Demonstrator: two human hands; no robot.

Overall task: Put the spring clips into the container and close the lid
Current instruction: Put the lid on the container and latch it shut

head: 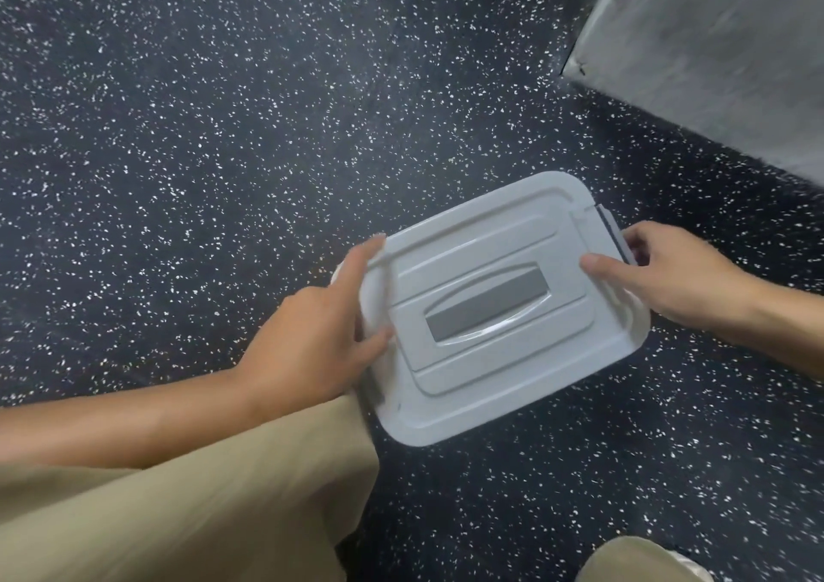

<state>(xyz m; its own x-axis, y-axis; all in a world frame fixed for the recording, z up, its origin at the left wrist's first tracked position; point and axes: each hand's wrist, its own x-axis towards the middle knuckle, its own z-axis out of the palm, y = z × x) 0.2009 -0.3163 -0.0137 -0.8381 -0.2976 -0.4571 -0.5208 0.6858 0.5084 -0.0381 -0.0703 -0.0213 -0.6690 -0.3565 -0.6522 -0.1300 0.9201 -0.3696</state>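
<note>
A white plastic container with its lid [490, 358] on top sits on the dark speckled floor, tilted diagonally. A grey handle [488, 304] lies flat in the lid's middle recess. My left hand [312, 340] grips the lid's left edge, thumb on top and fingers along the rim. My right hand [669, 278] holds the right end, thumb pressing on the lid and fingers curled around a grey side latch [613, 233]. No spring clips are visible; the inside of the container is hidden by the lid.
The speckled black floor [223, 135] stretches all around. A grey wall [713, 46] rises at the upper right. My leg in tan trousers [200, 501] fills the lower left, and my other knee [633, 559] shows at the bottom right.
</note>
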